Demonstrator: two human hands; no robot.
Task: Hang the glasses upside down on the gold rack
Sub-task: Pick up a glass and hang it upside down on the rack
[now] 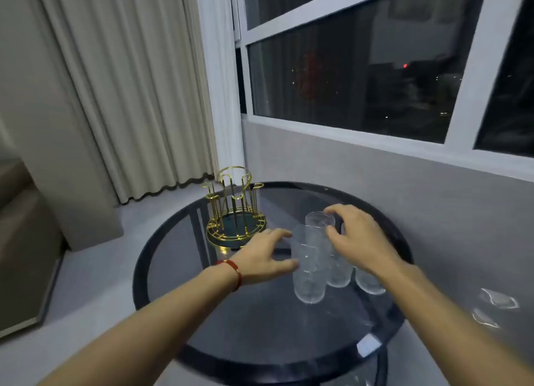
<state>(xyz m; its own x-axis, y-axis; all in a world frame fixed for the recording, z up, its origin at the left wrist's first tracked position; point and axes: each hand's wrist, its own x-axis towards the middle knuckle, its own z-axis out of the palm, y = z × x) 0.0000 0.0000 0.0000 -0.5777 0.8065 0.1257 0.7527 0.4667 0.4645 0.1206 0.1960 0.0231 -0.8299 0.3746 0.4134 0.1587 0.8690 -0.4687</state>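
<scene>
Clear ribbed glasses stand upright in a cluster on the round dark glass table (231,336). The nearest glass (308,273) is in front, a second glass (318,220) stands behind it, and a third glass (368,283) is partly hidden under my right wrist. My left hand (261,257), with a red bracelet on the wrist, has its fingers spread beside the nearest glass, its thumb touching the side. My right hand (354,238) hovers over the cluster with curled fingers around the rim of the second glass. The gold wire rack (235,212) stands bare at the table's far left.
A wall with a dark window runs close behind and to the right of the table. Curtains hang at the back left and a sofa edge (26,241) lies at the far left. A white tag (368,345) sits on the table's near rim.
</scene>
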